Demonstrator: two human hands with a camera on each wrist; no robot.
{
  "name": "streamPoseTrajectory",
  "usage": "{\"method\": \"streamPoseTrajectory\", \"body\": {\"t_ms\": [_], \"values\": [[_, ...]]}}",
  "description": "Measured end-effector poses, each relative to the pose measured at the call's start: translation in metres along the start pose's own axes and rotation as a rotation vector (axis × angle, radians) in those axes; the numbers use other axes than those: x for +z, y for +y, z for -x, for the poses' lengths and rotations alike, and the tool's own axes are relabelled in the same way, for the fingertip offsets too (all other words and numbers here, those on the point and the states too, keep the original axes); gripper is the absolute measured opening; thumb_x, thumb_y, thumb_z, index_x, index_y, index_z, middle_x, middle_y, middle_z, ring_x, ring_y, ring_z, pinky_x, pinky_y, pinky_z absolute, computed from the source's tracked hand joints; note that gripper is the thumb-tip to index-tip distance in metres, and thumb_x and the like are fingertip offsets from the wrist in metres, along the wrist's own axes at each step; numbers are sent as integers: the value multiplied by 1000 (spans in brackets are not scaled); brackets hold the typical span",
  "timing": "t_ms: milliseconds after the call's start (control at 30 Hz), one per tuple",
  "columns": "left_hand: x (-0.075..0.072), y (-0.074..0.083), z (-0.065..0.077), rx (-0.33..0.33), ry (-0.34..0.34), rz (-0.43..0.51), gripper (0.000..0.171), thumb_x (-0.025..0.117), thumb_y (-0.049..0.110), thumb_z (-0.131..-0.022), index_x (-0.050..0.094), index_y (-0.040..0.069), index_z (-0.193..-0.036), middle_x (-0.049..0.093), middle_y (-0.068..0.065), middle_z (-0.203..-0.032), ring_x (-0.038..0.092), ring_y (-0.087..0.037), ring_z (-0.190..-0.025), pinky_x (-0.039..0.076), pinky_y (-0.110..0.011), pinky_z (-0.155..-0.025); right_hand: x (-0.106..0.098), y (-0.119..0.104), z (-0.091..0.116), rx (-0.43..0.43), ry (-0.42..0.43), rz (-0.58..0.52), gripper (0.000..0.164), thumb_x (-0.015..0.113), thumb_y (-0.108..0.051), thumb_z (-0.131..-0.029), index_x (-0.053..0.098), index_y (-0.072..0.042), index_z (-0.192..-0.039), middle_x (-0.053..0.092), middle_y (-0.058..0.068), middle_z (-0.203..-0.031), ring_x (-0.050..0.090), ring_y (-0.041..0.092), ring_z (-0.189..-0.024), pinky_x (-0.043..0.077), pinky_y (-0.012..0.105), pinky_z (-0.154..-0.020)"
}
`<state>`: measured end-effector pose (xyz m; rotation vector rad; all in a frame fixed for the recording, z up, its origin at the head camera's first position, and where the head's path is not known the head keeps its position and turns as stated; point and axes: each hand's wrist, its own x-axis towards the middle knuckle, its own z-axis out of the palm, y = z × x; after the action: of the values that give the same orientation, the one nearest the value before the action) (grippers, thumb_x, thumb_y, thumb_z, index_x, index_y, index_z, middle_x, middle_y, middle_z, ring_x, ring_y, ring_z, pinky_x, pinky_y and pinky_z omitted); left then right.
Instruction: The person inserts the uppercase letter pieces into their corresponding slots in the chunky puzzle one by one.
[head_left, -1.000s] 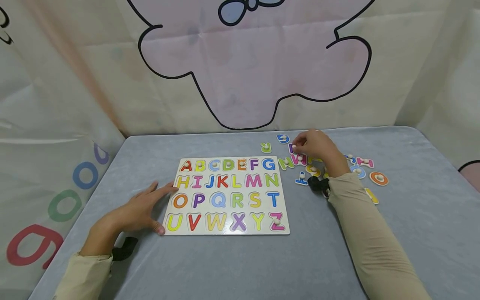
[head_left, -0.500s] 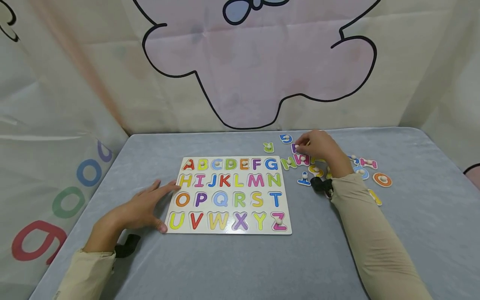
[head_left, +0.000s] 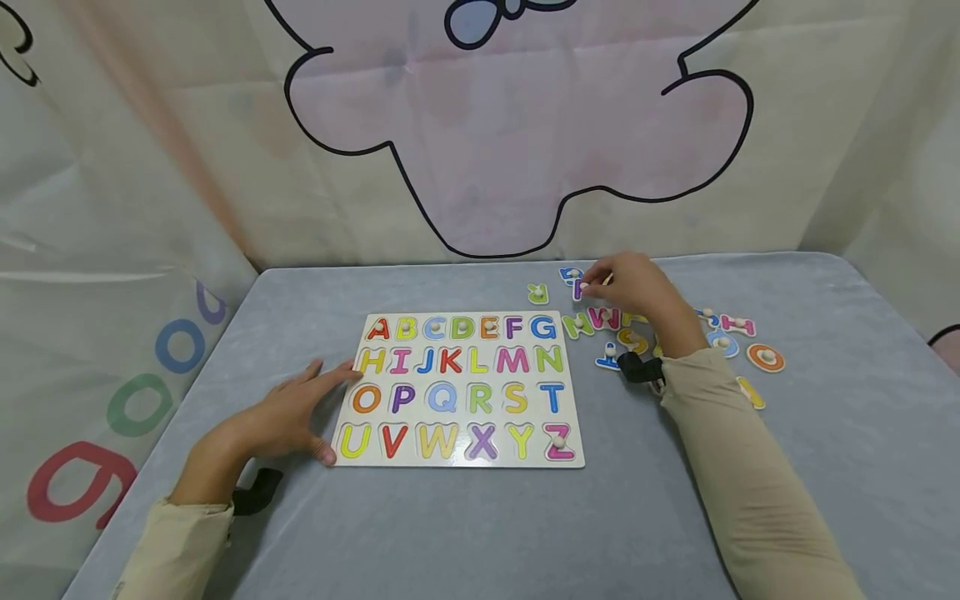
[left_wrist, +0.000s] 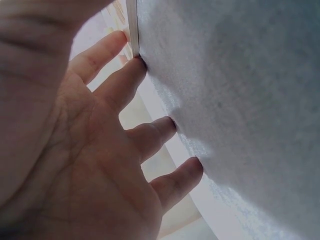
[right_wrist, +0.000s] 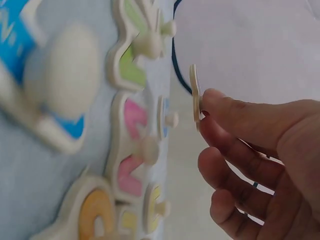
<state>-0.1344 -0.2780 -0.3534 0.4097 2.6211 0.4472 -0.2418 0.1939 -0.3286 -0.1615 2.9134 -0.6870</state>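
My right hand [head_left: 633, 287] pinches a purple letter puzzle piece [head_left: 577, 289] by its knob, between thumb and index finger. In the right wrist view this piece [right_wrist: 195, 95] is edge-on and lifted off the table; which letter it is cannot be told. My left hand [head_left: 281, 421] has its fingers spread, with index finger and thumb touching the left edge of the white alphabet puzzle board [head_left: 457, 421]. Knobbed pieces sit in the A to E slots and at Z [head_left: 558, 442]. In the left wrist view fingertips [left_wrist: 135, 62] touch the board's side.
Loose knobbed letters lie right of the board: a green R [head_left: 537, 293], a blue G [head_left: 572, 273], a pink M [head_left: 603, 318], a blue T [head_left: 608, 358], an orange O [head_left: 766, 358] and several more. My right forearm hides some. A printed curtain [head_left: 487, 167] hangs behind the table.
My right hand has raised the purple letter piece off the table and shifted it slightly left, away from the pink M. My left hand stays at the board's edge.
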Motion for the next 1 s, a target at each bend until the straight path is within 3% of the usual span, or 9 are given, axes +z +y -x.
{"method": "streamPoseTrajectory", "body": {"t_ms": [267,533,700,1000], "values": [[-3,2,0,15,10,-7,119,95,40,-52,34,24,-153,24,-11,-166,7,-53,-150,17,-81,-107,0,-24,7,-77,16,9,27,66,-26,-96,73,-9,-115,71,11,-107,59,28,-99,52,42,-82],[-8,2,1,44,6,-13,116,93,42,-54,34,23,-152,25,-12,-165,9,-55,-148,21,-80,-106,13,-47,8,-114,-18,-2,26,68,-28,-95,74,-13,-115,71,6,-104,57,24,-93,50,37,-77],[-9,2,1,28,3,-12,117,94,41,-53,34,23,-152,24,-12,-166,8,-55,-149,20,-80,-107,21,-64,8,-163,-42,25,25,69,-28,-94,74,-16,-115,72,4,-105,58,23,-94,50,37,-83],[0,0,3,-13,-11,13,118,94,41,-52,34,27,-153,23,-9,-167,6,-53,-150,20,-81,-106,48,-73,7,-224,-100,25,19,69,-28,-94,75,-18,-109,72,-1,-99,59,18,-88,49,29,-73]]}}
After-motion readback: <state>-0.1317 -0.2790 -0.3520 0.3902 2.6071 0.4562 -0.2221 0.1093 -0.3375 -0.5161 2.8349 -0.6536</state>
